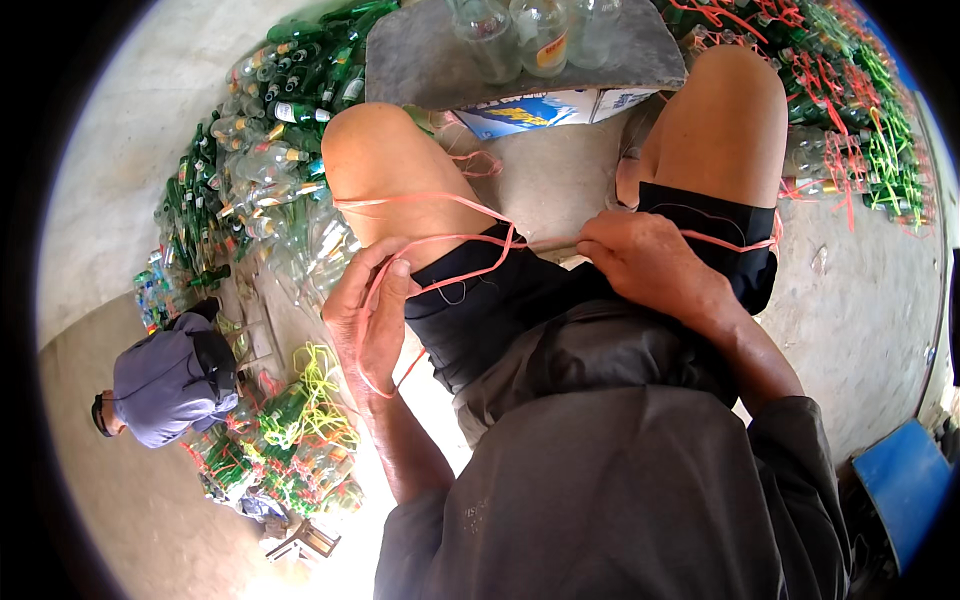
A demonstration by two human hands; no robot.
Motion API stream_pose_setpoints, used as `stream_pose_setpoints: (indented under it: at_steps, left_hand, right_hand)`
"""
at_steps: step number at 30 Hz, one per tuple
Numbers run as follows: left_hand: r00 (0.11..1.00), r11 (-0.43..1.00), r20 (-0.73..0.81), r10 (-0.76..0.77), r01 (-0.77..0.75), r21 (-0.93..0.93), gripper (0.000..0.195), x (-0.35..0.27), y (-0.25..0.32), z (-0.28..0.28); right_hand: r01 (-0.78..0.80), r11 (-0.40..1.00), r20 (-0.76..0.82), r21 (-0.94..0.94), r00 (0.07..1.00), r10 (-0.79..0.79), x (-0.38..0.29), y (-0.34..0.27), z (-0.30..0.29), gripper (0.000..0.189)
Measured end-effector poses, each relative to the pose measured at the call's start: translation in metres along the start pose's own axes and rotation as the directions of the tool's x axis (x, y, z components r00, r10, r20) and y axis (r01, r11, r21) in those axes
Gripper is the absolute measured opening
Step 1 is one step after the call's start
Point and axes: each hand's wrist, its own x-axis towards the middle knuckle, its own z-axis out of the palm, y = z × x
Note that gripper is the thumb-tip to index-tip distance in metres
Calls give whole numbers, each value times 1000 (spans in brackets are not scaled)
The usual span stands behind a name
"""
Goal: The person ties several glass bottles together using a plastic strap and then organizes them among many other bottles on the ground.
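A pinkish-red plastic twine (450,238) runs between my two hands above my lap. My left hand (375,315) has a loop of it around the fingers and pinches a strand near the thumb. Another strand passes over my left thigh. With its fingers closed, my right hand (649,255) grips the twine over my right thigh, and the line continues across the hem of my shorts (705,217). Beyond my knees stand several clear glass bottles (540,37) on a dark slab (420,60).
A printed cardboard box (532,112) sits under the slab. Green and clear bottles (285,112) are heaped at the left. Bundles of bottles tied with red and green twine (847,120) lie at the right. Another person (165,382) is at the left beside more tied bottles (277,442).
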Motion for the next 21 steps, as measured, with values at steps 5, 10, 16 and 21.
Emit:
stream_pose_setpoints:
  at_steps: [5, 10, 16, 21]
  left_hand:
    - [999, 1000, 46, -3, 2, 24, 27, -3, 1, 4]
    - [997, 999, 80, -8, 4, 46, 26, -1, 6, 6]
    - [993, 999, 114, 11, -15, 34, 26, 1, 5, 5]
    - [994, 1000, 109, -5, 3, 20, 26, 1, 1, 1]
  right_hand:
    - [-113, 927, -106, 358, 981, 160, -4, -9, -28, 16]
    - [-28, 1000, -165, -6, 986, 26, 3, 2, -35, 19]
    - [152, 925, -236, -348, 941, -243, 19, 5, 3, 39]
    - [-2, 981, 125, -196, 992, 27, 32, 18, 30, 20]
